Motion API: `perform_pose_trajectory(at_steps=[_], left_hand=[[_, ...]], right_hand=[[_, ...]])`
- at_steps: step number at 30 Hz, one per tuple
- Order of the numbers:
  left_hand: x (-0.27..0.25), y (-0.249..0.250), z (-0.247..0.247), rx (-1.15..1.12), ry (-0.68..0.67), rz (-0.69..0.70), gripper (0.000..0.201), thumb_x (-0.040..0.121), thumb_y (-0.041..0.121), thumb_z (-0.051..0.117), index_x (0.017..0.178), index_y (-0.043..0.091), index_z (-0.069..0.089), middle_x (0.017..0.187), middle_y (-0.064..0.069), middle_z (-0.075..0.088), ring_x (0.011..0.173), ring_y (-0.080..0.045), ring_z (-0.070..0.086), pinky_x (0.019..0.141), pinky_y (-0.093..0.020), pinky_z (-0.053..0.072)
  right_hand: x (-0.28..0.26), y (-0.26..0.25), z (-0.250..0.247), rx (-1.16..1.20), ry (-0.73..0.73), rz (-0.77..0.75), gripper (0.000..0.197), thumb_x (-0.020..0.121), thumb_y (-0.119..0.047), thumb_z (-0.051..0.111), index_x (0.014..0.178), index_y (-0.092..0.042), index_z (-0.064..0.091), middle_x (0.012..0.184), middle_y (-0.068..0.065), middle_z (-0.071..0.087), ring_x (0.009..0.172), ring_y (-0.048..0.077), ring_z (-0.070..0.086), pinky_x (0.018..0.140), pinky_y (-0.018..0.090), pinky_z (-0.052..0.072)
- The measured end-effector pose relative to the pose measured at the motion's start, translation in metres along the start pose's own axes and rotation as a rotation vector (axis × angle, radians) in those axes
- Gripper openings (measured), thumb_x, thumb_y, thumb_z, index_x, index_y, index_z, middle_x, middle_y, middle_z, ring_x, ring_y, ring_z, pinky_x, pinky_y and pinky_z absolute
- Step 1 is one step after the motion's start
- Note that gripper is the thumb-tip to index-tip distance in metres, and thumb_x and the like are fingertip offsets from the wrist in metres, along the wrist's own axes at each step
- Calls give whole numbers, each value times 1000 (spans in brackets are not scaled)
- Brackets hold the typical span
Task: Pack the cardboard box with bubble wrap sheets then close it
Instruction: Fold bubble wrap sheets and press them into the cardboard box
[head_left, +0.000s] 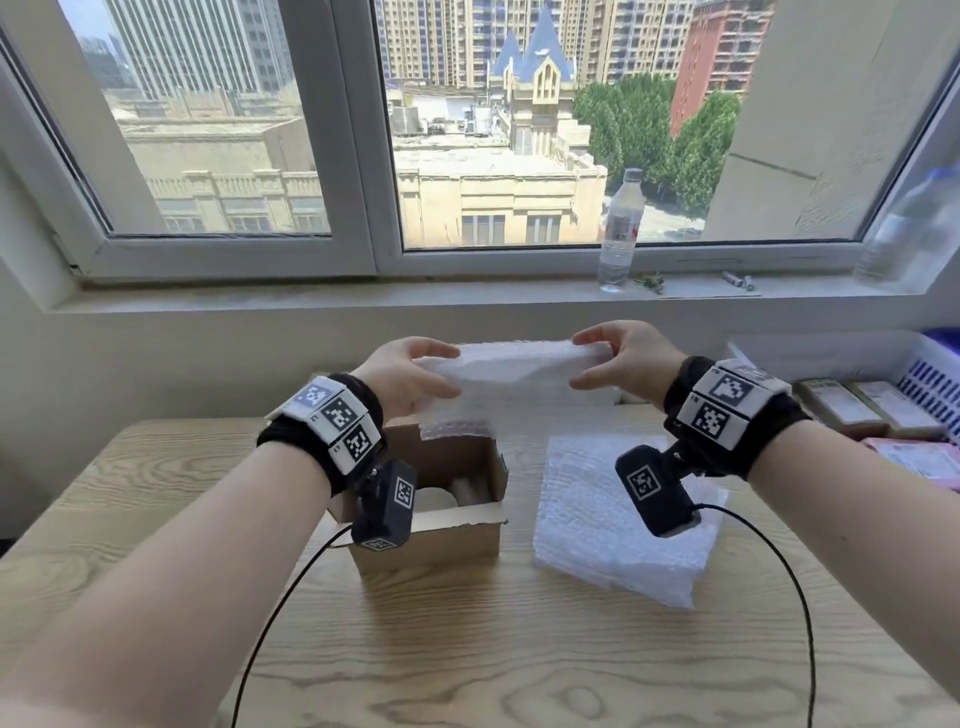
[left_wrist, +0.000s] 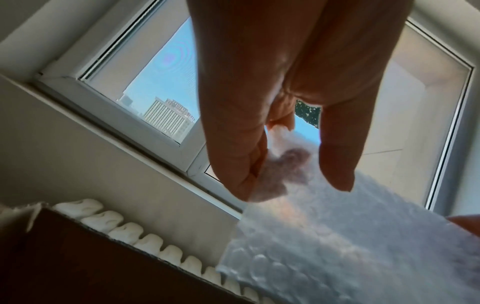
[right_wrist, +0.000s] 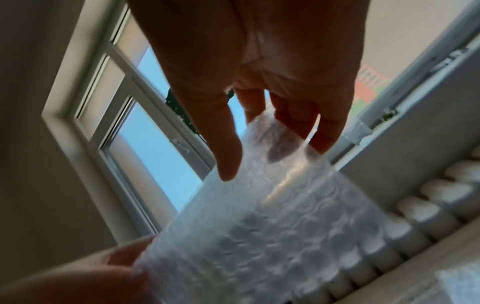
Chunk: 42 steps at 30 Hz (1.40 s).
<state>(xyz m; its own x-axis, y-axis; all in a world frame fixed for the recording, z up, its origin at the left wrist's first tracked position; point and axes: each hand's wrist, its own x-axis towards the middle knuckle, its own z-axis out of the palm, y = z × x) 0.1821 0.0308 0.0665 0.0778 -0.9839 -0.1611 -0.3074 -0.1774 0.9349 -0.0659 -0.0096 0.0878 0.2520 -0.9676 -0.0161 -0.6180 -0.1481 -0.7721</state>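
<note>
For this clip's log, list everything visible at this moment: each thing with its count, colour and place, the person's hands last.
bubble wrap sheet: one, clear white, held in the air above the box
cardboard box: one, brown, open, on the table left of centre; something pale inside, unclear
bubble wrap stack: one pile, white, on the table right of the box
table: one, light wood grain
water bottle: one, clear, upright on the windowsill
basket: one, white, far right, holding flat packets
radiator: one, white, below the window
left hand: pinches the sheet's left end
right hand: pinches its right end
</note>
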Motion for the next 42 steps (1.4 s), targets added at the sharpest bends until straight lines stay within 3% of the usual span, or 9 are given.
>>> perform_pose_trajectory(at_steps=[4, 8, 10, 15, 18, 22, 27, 33, 42], left_hand=[[5, -10, -10, 154, 63, 16, 35, 77, 4, 71, 108, 20, 65, 75, 1, 53, 55, -13, 45, 52, -19, 43], [6, -18, -27, 290, 143, 2, 32, 82, 16, 69, 113, 20, 63, 88, 2, 58, 69, -15, 56, 67, -21, 53], [7, -24, -37, 319, 192, -20, 30, 85, 27, 66, 113, 17, 61, 99, -1, 58, 86, -20, 61, 87, -32, 54], [5, -41, -52, 433, 255, -94, 31, 85, 40, 58, 81, 9, 57, 77, -3, 54, 81, -26, 55, 80, -38, 48], [2, -55, -54, 543, 358, -124, 34, 88, 31, 58, 111, 5, 60, 109, -11, 63, 103, -30, 59, 86, -34, 45], [-8, -68, -43, 736, 421, -152, 43, 89, 25, 58, 128, 11, 47, 135, -16, 42, 122, -32, 46, 102, -38, 38], [-17, -99, -11, 970, 156, 57, 26, 94, 29, 46, 114, 21, 62, 123, -3, 53, 119, -25, 48, 98, -41, 43], [-19, -140, 22, 1021, -196, -147, 57, 93, 55, 34, 139, 22, 41, 144, -9, 39, 134, -29, 35, 108, -44, 34], [-21, -150, 35, 1156, -273, -234, 78, 79, 79, 24, 130, 25, 45, 129, -7, 54, 113, -28, 56, 88, -39, 48]], right_hand=[[8, -1, 14, -121, 0, -23, 46, 75, -12, 77, 118, -8, 61, 108, 10, 62, 77, 11, 55, 65, 19, 48], [15, -7, 31, -248, 86, -80, 48, 82, -32, 69, 122, -6, 60, 121, 10, 56, 104, 19, 55, 92, 30, 48], [20, -12, 41, -160, 81, -73, 55, 85, -35, 64, 129, -4, 53, 125, 9, 52, 111, 21, 52, 90, 28, 45], [23, -20, 75, 124, 5, -17, 51, 83, -30, 67, 124, -12, 43, 92, -7, 48, 79, 8, 49, 71, 25, 47], [18, -25, 97, 10, 66, -57, 54, 85, -16, 66, 132, -10, 39, 103, -1, 46, 93, 15, 49, 84, 26, 43], [13, -21, 128, -139, -1, -51, 40, 90, -8, 54, 125, -22, 42, 107, 8, 55, 78, 19, 52, 69, 28, 43], [16, -10, 163, -370, -148, 0, 27, 93, -2, 46, 113, -11, 62, 126, 10, 55, 110, 25, 56, 87, 28, 44], [15, 4, 190, -559, -349, 101, 49, 90, -3, 48, 138, -3, 41, 140, 14, 39, 127, 29, 46, 103, 34, 38], [-6, 7, 205, -879, -325, -128, 28, 82, -16, 54, 108, -11, 65, 141, 11, 24, 128, 30, 25, 107, 39, 27]])
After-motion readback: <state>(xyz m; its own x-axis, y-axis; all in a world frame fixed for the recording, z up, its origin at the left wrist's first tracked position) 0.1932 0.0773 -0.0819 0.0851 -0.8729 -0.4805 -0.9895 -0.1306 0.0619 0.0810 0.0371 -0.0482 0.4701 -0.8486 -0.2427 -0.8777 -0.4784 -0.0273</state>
